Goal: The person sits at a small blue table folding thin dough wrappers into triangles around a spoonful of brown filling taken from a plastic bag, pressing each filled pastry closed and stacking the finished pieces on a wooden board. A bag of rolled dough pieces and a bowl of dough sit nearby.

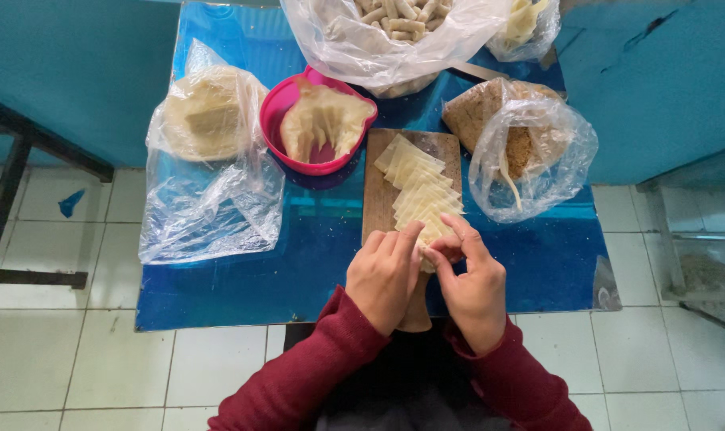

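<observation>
Top bag (394, 40): cut off by the upper edge, so you see only part of its rolls.
Board handle (417, 311): mostly hidden under your left hand (382, 275).
Sheet between your fingertips: too covered to tell.

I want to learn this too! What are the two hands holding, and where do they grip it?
Both the left hand and the right hand pinch a pale yellow, thin food piece by its near end, over the brown wooden cutting board.
</observation>
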Motion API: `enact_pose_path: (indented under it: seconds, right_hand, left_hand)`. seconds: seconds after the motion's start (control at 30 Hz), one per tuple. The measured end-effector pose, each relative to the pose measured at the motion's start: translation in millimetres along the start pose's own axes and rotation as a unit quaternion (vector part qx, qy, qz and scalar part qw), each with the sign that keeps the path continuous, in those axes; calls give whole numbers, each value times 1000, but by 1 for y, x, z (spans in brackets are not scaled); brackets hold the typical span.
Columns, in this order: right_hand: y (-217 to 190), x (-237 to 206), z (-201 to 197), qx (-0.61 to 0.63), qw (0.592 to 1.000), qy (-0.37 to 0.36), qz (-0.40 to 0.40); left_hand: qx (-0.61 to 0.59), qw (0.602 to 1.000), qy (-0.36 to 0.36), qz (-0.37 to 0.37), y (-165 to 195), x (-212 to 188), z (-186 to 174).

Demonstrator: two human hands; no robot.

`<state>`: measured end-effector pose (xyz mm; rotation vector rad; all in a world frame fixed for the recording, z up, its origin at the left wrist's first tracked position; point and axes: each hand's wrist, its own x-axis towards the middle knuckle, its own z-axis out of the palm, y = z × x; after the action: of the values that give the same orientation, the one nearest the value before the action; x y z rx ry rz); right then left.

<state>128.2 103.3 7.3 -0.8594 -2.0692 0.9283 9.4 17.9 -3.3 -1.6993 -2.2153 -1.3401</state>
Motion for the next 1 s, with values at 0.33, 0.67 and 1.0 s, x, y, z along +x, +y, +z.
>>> enact_pose_path:
  seconds: [0.33,0.67,1.0]
  right_hand:
    - [1,0,-3,7,1000,-3,10]
    - [-2,1,-2,-11,1000,-3,3]
    - [1,1,-3,-9,1000,-3,5]
  left_hand:
    - [-31,999,-4,-20,1,-2,-3]
    - [23,1000,-3,-19,6,-2,0]
    - [0,999,22,27,6,-5,-7]
